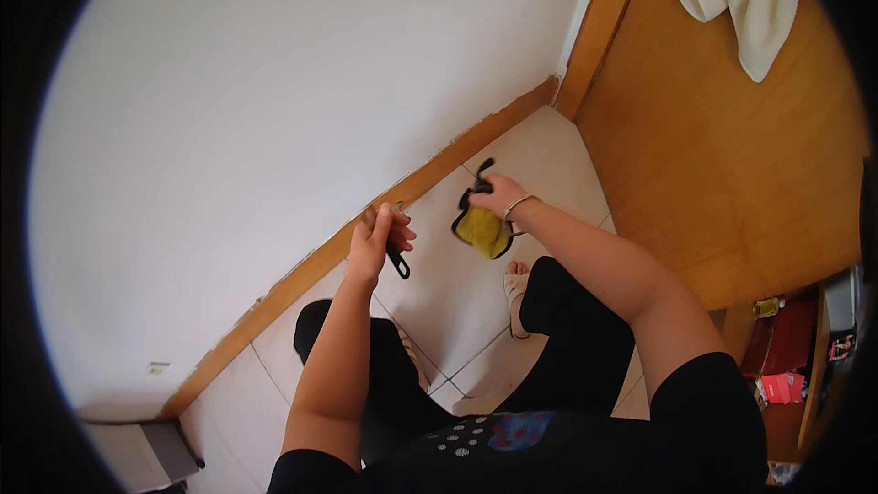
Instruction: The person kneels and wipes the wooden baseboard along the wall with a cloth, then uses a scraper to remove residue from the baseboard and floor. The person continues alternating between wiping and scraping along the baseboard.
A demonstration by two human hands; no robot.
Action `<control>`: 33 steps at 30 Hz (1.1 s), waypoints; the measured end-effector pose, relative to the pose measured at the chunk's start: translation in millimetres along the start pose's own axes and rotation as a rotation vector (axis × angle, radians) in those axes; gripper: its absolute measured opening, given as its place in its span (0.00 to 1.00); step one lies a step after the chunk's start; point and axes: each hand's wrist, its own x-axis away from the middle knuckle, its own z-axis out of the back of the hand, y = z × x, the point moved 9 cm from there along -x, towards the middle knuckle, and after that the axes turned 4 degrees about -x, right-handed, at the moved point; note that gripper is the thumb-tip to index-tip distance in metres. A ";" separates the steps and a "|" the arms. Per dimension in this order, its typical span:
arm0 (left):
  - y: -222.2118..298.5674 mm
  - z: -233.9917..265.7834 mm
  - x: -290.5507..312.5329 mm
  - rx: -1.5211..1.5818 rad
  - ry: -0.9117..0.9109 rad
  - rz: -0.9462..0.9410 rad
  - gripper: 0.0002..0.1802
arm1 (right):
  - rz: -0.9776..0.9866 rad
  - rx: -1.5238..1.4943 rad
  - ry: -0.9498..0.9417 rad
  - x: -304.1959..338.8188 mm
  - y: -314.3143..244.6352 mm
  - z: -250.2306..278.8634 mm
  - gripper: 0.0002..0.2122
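Note:
My left hand (380, 230) is closed around a black handle (400, 265). Its rounded lower end, with a hanging hole, sticks out below my fingers, and my grip hides the rest of the tool. That hand is beside the wooden baseboard (320, 261). Farther right, my right hand (498, 194) grips a yellow, soft-looking pouch-like thing with black edging (483, 230). A black strap or stem (486, 166) rises above the fingers. The yellow thing hangs over the tiled floor, apart from my left hand. Its exact kind is unclear.
A white wall (274, 110) runs along the left. On the right is a wooden door (732, 174) with a white cloth (741, 0) hanging on it. Shelves with small items (782, 388) are at lower right, and a grey box (151, 453) at lower left.

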 end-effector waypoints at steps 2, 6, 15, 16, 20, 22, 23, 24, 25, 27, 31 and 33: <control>1.3 -8.6 -12.4 -0.031 -0.012 -0.016 0.23 | 0.061 0.027 -0.025 -13.9 -8.6 -7.4 0.29; 2.3 -15.7 -21.6 -0.064 0.002 -0.060 0.23 | 0.136 0.081 -0.088 -26.4 -3.1 -39.9 0.23; 4.8 -9.0 -26.9 0.045 0.038 0.106 0.26 | 0.028 0.000 -0.242 -64.4 7.4 -85.9 0.22; 11.3 -5.8 -23.3 0.057 0.059 0.083 0.27 | 0.065 -0.010 -0.239 -71.0 -9.9 -84.9 0.22; 30.4 13.1 4.8 0.044 0.166 0.003 0.29 | 0.155 0.030 -0.261 -76.8 -73.5 -78.3 0.24; 42.2 27.4 17.2 -0.177 0.219 -0.127 0.32 | 0.214 0.004 -0.181 -73.2 -84.7 -73.1 0.23; 35.7 31.7 22.2 -0.059 0.247 -0.104 0.31 | 0.220 -0.014 -0.133 -64.5 -84.1 -72.5 0.23; 29.5 33.3 25.1 0.060 0.272 -0.079 0.30 | 0.209 -0.042 -0.132 -54.0 -81.9 -73.9 0.23; 26.4 32.8 27.2 0.106 0.266 -0.084 0.31 | 0.204 -0.064 -0.130 -42.3 -86.5 -73.7 0.23; 33.6 28.0 33.8 0.072 0.177 -0.189 0.32 | 0.190 -0.151 -0.099 -15.8 -91.9 -82.8 0.23; 27.2 7.7 46.5 0.049 0.083 -0.195 0.33 | 0.026 -0.271 0.063 37.9 -28.8 -103.0 0.21; 22.0 -3.9 64.2 0.034 0.070 -0.148 0.33 | -0.082 -0.324 0.164 67.3 30.0 -123.6 0.23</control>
